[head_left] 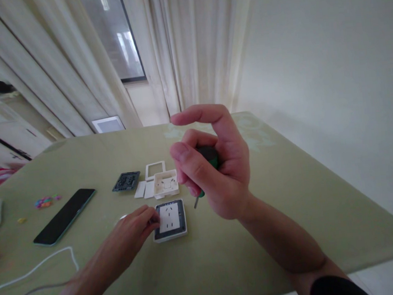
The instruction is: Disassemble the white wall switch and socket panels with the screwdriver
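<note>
My right hand (215,169) is raised over the table with a screwdriver (208,154) in it. The screwdriver's handle is black and green, and its thin metal shaft points down toward the table. My right index finger is bent and held off the handle. A wall socket (170,218) with a white slotted face in a dark frame and a white base lies flat below. At its left edge, my left hand (147,220) has its fingertips pinched together on the face. Whatever is between them is hidden.
Beyond the socket lie a white back box (166,184), a white frame (155,170), small white plates (144,189) and a dark socket part (126,181). A phone (65,217), colourful beads (45,202) and a white cable (48,258) are at the left. A wall (332,85) borders the right.
</note>
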A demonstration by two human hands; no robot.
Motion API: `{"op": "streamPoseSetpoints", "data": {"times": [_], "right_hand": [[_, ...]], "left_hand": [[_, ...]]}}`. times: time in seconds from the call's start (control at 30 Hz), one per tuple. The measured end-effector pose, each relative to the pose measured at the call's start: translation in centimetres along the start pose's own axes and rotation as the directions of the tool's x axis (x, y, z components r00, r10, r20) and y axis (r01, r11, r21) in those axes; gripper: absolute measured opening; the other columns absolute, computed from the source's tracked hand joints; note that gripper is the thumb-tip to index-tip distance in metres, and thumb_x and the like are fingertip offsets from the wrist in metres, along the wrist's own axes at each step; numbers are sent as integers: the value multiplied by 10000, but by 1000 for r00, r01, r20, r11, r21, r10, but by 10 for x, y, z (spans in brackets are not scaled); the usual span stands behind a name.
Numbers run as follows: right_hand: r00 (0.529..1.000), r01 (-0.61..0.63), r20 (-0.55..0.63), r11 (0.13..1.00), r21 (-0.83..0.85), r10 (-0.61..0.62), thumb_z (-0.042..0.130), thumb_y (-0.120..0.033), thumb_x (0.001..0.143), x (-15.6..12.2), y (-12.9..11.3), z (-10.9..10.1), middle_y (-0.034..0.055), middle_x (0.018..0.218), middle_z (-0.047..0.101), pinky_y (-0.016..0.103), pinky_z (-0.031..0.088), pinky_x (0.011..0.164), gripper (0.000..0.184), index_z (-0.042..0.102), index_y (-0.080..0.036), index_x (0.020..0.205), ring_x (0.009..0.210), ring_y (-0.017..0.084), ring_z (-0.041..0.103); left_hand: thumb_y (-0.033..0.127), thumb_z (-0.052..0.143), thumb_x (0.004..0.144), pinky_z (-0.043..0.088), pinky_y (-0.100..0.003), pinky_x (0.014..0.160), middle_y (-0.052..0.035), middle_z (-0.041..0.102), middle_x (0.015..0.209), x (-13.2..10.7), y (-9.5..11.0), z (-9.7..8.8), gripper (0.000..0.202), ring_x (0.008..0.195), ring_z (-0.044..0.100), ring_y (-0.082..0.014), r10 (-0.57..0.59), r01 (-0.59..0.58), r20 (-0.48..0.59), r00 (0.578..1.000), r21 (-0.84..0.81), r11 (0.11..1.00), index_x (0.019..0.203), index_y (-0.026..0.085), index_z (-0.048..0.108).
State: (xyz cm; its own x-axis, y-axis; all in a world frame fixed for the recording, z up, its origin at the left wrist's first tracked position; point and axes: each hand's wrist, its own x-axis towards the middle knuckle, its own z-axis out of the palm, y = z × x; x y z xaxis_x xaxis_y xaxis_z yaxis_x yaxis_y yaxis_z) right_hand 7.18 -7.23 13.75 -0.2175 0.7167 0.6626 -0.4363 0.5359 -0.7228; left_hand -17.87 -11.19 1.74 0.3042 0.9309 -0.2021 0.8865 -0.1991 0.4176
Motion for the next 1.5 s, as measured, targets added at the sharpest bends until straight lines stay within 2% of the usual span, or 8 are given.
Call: {"op": "streamPoseSetpoints", "data": {"times": [0.13,0.27,0.53,0.8,0.93,1.13,1.37,1.5], "right_hand": [[999,-27,-17,1000,-2,27,822,-433,942,-1,1,1,-64,697,679,282,570,485,395,627,-327,1269,565,162,685],[1000,-4,-12,1000,18,4,826,-372,938,-2,1,0,-65,694,672,295,569,486,382,632,-330,1264,563,166,681],[999,-31,-11,999,-17,31,823,-442,937,-1,-1,0,-67,682,667,288,563,475,401,631,-333,1272,543,163,659],[999,-38,-13,997,-62,37,815,-527,933,0,-2,-2,-65,673,677,259,543,443,440,627,-336,1282,522,156,648],[999,-51,-5,997,-50,51,828,-485,931,0,0,-1,-62,679,679,275,570,469,442,624,-334,1292,533,162,662],[998,-56,-7,998,-37,56,834,-468,926,1,1,0,-69,680,677,280,586,486,439,625,-333,1288,542,160,666],[998,-7,-57,1000,12,7,726,-338,998,-3,-3,6,-66,689,656,276,514,438,256,638,-317,1238,501,137,607],[998,2,-56,1000,1,-2,795,-342,946,-3,0,7,-59,684,660,277,470,404,348,639,-297,1254,496,138,600]], "left_hand": [[299,483,1047,516,-405,878,-66,751,1038,3,-3,-4,229,947,725,-265,52,-53,21,998,47,997,975,234,690],[253,486,1033,532,-444,877,-100,749,1050,6,5,-4,199,950,729,-299,58,-68,53,997,216,974,1003,213,678],[134,508,984,580,-463,899,-148,741,1052,11,27,0,169,988,742,-336,41,-75,83,996,471,879,1022,176,667],[122,494,983,598,-471,856,-154,739,1054,12,21,3,197,981,749,-353,48,-72,67,997,432,899,1066,167,667],[106,512,961,592,-478,894,-155,731,1058,13,18,4,194,984,730,-343,62,-77,49,997,415,907,1030,171,681],[95,551,967,580,-486,986,-157,712,1192,16,13,-4,188,1096,718,-328,175,-170,13,984,318,933,1062,168,696],[82,554,985,573,-437,879,-116,730,1035,18,9,-11,177,943,738,-295,164,-169,45,985,337,926,958,175,703],[78,538,993,559,-417,850,-104,732,1005,19,9,-8,194,907,738,-282,161,-163,37,986,337,927,936,178,694]]}}
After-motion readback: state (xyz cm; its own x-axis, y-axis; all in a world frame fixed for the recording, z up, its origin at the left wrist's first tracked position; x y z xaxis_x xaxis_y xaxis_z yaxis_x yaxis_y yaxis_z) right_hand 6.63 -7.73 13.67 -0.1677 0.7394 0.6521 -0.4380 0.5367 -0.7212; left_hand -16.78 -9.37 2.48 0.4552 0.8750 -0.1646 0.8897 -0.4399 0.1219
